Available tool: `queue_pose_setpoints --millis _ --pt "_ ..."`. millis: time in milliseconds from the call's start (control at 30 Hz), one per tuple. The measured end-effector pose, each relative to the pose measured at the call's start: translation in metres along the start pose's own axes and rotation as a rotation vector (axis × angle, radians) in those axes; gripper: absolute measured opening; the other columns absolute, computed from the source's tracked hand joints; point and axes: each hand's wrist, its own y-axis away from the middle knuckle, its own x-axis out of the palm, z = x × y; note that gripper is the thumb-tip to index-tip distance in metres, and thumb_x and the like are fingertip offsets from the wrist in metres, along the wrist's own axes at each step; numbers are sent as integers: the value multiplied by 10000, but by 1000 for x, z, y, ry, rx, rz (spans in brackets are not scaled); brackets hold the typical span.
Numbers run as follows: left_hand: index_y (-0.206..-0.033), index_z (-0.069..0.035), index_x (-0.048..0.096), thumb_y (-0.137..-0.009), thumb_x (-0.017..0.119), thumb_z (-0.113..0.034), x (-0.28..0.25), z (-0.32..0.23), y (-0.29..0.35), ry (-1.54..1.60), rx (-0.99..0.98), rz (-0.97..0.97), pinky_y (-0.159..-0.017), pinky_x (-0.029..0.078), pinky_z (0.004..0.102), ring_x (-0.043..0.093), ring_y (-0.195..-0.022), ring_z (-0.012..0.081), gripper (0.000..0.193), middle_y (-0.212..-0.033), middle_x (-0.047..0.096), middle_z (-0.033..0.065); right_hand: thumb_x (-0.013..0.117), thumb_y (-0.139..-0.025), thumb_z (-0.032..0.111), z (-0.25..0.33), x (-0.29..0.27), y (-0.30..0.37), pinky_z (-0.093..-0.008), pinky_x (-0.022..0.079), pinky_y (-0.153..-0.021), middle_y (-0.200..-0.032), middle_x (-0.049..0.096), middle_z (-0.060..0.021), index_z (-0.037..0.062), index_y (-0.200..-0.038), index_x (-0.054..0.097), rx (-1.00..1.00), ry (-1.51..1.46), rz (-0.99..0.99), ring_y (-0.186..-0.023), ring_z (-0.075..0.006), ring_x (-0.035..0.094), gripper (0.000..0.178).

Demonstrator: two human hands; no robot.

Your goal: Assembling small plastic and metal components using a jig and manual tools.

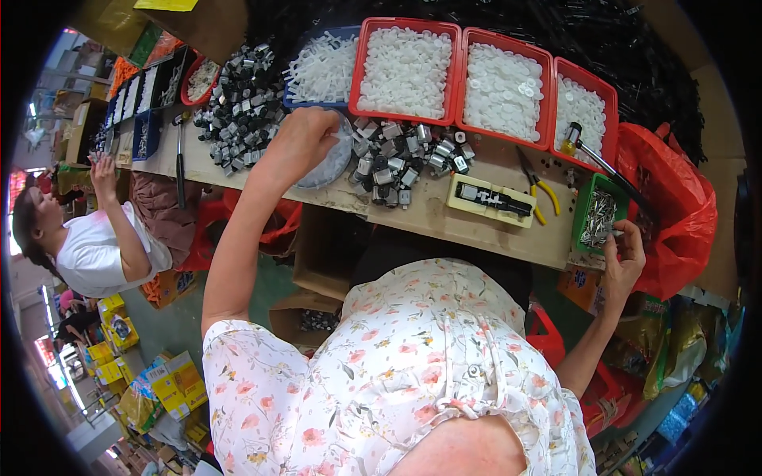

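Note:
My left hand (302, 143) is over a round clear tub (346, 155) of small white plastic parts, its fingers drawn together and pointing down. Whatever lies between those fingertips is hidden. At the right, my right hand (625, 255) has its fingertips at the near right edge of a green bin (585, 208) full of thin metal pins (601, 216). Thumb and forefinger are pinched there, with a small greyish bit at the tips that is too small to name. Between the hands, a black assembly with a metal end (494, 198) lies in a cream-coloured fixture block (460, 205).
Red bins (459, 78) of white parts line the far side, beside a blue bin (286, 101) of white sticks. Metal-and-black pieces (242, 107) lie heaped. Yellow-handled pliers (546, 198), two hammers (180, 159) (611, 170) and a red bag (675, 206) are near. Another person (103, 246) sits left.

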Motion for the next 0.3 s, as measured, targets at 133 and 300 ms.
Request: queue_pose_setpoints --millis 133,300 --pt "-877 14 622 -786 702 -18 2 -1 12 -50 9 -39 -691 470 473 612 -778 390 125 -802 609 182 606 -906 -63 3 7 -4 -197 396 -671 -916 563 11 -10 -1135 587 13 -19 18 -785 -45 505 236" --pt "-869 16 617 -781 701 -11 8 1 18 -86 54 -25 -697 470 469 616 -798 394 124 -816 605 182 605 -922 -33 13 12 -8 -210 408 -672 -894 565 11 0 -1142 595 -27 28 50 -773 -46 507 223"
